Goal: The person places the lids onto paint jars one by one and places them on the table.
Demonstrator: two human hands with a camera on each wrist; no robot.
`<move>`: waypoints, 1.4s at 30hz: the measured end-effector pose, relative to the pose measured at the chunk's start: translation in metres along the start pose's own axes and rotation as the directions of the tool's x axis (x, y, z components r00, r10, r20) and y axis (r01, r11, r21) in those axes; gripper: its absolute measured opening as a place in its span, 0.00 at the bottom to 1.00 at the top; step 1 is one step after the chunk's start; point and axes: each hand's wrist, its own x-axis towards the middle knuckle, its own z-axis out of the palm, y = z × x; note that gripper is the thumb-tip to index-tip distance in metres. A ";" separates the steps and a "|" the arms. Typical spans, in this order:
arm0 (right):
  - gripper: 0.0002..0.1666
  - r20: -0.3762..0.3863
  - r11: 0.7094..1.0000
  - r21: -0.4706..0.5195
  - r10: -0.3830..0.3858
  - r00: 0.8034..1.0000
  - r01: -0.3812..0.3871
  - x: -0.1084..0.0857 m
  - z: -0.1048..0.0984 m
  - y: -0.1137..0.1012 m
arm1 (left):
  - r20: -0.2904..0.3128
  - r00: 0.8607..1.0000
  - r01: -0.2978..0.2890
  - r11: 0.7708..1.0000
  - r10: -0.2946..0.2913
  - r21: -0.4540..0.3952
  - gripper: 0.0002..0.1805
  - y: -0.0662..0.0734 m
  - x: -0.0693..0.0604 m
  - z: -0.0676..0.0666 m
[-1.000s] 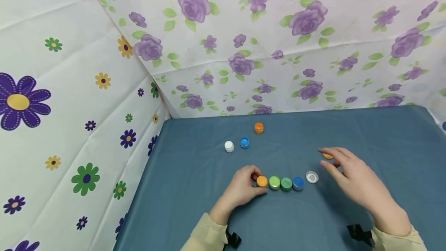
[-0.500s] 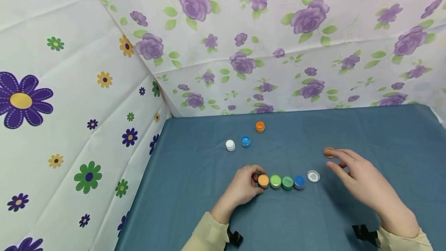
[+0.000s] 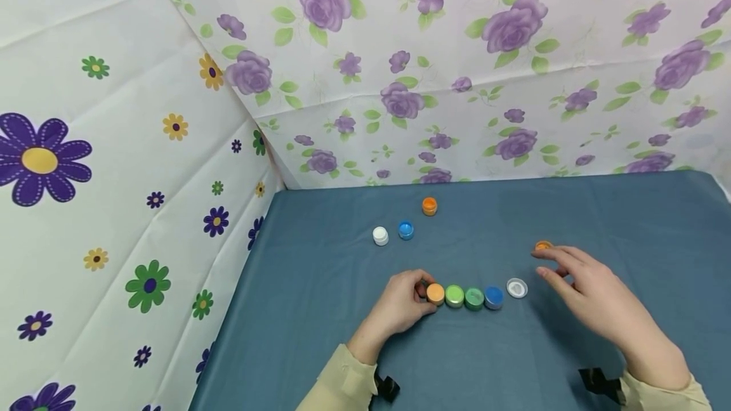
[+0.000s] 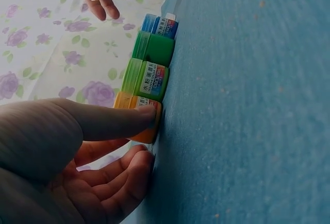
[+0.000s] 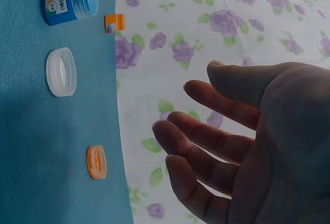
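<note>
My left hand (image 3: 396, 303) pinches an orange-lidded paint jar (image 3: 436, 294) between thumb and fingers, at the left end of a row. Beside it stand a light green paint jar (image 3: 454, 296), a dark green paint jar (image 3: 474, 299) and a blue paint jar (image 3: 493, 297), all upright and close together. In the left wrist view the thumb lies across the orange jar's (image 4: 139, 134) label. Loosely bent and holding nothing, my right hand (image 3: 594, 297) hovers above the table. Near its fingertips lies a loose orange lid (image 5: 96, 161), partly covered by them in the head view.
A clear whitish lid (image 3: 516, 288) lies right of the row. Farther back stand a small white jar (image 3: 380, 236), an open blue jar (image 3: 406, 230) and an open orange jar (image 3: 429, 206). Flowered cloth (image 3: 400, 100) bounds the blue table (image 3: 320, 259) at the back and left.
My right hand has drawn slightly right and back from the orange lid, so the lid shows differently past the fingers. My left hand keeps its pinch on the orange-lidded jar. The head view has shifted slightly.
</note>
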 end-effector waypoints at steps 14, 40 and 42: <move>0.29 0.007 0.999 -0.020 0.028 1.000 -0.027 -0.005 -0.013 0.020 | -0.210 0.964 0.140 0.984 -0.162 -0.114 0.25 -0.030 0.003 -0.058; 0.28 0.031 0.984 -0.084 0.161 0.987 -0.158 -0.004 -0.020 0.044 | -0.453 0.859 0.246 0.968 -0.239 -0.043 0.23 -0.070 0.060 -0.068; 0.29 0.039 0.984 -0.082 0.159 0.986 -0.156 -0.004 -0.017 0.044 | -0.451 0.859 0.248 0.968 -0.242 -0.045 0.22 -0.069 0.060 -0.067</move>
